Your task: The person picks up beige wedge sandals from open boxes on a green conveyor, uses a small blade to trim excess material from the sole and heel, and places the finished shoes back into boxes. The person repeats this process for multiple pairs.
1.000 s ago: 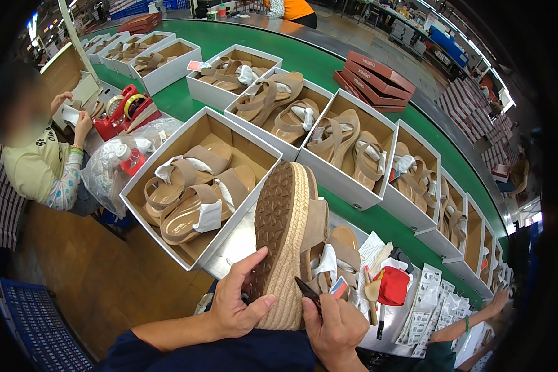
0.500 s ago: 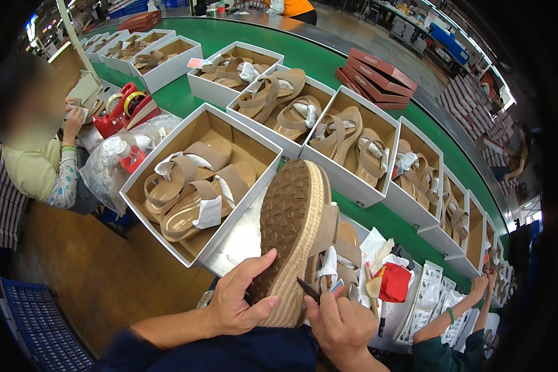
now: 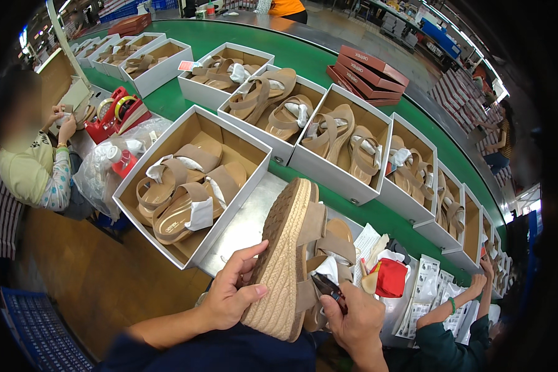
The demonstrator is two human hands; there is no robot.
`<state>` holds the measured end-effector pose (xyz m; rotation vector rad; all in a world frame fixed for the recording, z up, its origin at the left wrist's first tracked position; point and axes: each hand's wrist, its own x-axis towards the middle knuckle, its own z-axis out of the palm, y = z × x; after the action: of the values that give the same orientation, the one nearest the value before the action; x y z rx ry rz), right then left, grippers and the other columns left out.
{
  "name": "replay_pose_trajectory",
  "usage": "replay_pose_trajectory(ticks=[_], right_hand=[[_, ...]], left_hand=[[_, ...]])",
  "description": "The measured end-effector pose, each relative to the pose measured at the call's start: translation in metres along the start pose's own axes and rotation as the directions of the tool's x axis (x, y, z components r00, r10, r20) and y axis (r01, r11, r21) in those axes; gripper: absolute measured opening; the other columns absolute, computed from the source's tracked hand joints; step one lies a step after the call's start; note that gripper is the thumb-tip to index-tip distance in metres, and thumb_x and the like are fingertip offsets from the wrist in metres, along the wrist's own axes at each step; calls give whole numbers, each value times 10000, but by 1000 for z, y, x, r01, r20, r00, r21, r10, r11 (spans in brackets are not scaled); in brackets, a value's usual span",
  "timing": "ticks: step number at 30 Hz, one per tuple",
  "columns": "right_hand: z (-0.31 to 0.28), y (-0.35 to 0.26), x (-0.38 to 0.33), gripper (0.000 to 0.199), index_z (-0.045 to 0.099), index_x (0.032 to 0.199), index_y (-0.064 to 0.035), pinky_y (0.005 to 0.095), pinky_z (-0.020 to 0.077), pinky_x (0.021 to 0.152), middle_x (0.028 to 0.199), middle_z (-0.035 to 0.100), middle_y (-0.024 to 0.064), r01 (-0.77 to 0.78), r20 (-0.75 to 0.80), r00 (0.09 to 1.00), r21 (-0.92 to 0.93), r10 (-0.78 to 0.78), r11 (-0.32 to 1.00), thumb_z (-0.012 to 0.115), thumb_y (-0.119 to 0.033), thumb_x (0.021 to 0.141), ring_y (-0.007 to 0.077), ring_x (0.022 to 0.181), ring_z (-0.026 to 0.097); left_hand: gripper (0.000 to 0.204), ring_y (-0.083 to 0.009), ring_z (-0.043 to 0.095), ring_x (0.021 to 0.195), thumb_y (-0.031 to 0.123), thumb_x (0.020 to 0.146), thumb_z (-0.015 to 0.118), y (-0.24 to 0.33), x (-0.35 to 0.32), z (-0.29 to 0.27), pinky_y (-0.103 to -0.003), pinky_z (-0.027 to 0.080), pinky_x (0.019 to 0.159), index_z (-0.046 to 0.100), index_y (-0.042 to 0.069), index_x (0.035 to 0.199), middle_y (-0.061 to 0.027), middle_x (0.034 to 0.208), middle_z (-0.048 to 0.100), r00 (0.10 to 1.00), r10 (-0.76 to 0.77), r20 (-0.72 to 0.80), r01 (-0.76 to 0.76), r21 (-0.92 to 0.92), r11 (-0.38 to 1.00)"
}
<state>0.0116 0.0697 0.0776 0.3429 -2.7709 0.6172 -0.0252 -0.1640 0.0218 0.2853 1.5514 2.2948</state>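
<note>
While the small dark tool (image 3: pixel 327 286) pinched in the right hand (image 3: pixel 355 322) stays hard to identify, the left hand (image 3: pixel 229 296) fingers grip one wedge sandal (image 3: pixel 288 260), a second sandal (image 3: pixel 332 248) half hidden behind it.

White open shoe boxes (image 3: pixel 254 162) line the green belt; red boxes (image 3: pixel 369 73) stacked behind

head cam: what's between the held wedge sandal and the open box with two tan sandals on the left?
Only a bare strip of grey metal tabletop between the tan rope-soled wedge sandal and the white cardboard box, per the head view.
</note>
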Motion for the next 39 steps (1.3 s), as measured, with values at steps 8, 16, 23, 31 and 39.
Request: replay_pose_trajectory(ticks=[8,16,23,31,39], right_hand=[[9,-5,-1,393,584,981,-29,297,457,488,652,576,48,-229,-21,969,284,245,931,824,-290,811,163,504,565],[40,-12,20,363,554,977,-19,225,459,539,716,591,17,-372,49,899,609,435,701,836,-149,789,62,613,547],[42,73,-9,246,584,990,11,263,428,563,704,581,25,-481,-200,744,502,638,719,754,-114,864,72,619,519],[73,131,-69,235,629,974,4,315,467,615,733,660,87,-707,-238,615,255,752,659,719,-195,887,158,631,601],[76,135,-65,254,631,963,0,346,468,606,724,652,94,-735,-215,618,185,756,653,719,-223,880,191,626,616]], left_hand=[[659,-214,501,1269,43,927,591,-4,-3,-1,-339,382,1070,280,6,1507,-196,1388,487,1000,23,14,-23,10,1000],[661,-211,461,1319,64,936,602,-9,-2,-8,-343,348,1105,278,-21,1506,-201,1428,461,998,31,56,-36,97,995],[666,-213,497,1264,62,924,593,-18,3,-12,-339,378,1062,274,-5,1505,-201,1400,480,997,61,44,-65,89,994],[697,-221,576,1144,83,898,583,-18,10,-15,-341,450,971,258,29,1512,-210,1316,533,996,62,59,-70,134,989],[661,-189,562,1138,78,936,577,-7,5,-17,-317,439,975,267,32,1517,-180,1297,530,995,-81,63,84,-49,995]])
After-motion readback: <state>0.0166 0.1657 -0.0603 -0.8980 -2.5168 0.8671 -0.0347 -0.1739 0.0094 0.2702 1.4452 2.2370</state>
